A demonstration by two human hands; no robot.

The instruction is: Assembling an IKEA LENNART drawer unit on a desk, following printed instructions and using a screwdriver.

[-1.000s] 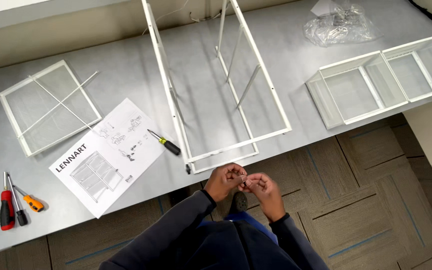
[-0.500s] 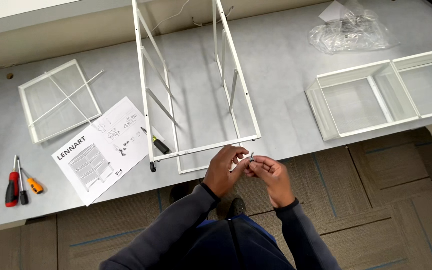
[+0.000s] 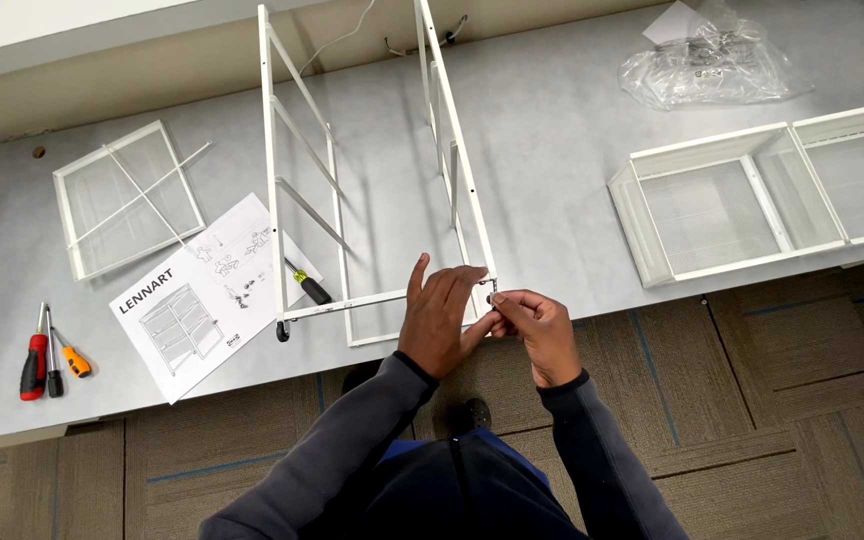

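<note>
Room: brown carpet tiles below me, with a long grey surface (image 3: 552, 130) running across the view.
Frame: I see a white metal open frame (image 3: 372, 190) lying on the surface, its near end reaching the surface's front edge.
Left hand: my left hand (image 3: 439, 318) rests against the frame's near right corner, fingers spread and upright, palm steadying the bar rather than clamped round it.
Right hand: my right hand (image 3: 535, 322) is closed in a pinch on a small dark fitting (image 3: 495, 293) at that same corner; what kind of fitting is too small to tell.
Position: the fitting sits between both hands, touching the corner's bottom end, just above my right fingertips.
Doing it well: I judge the fitting wants to go in straight, with the left hand bracing the corner so the frame does not shift.
Nearby: a black-handled screwdriver (image 3: 308, 284) lies beside a folded white instruction sheet (image 3: 192, 300), well left of my hands.
</note>
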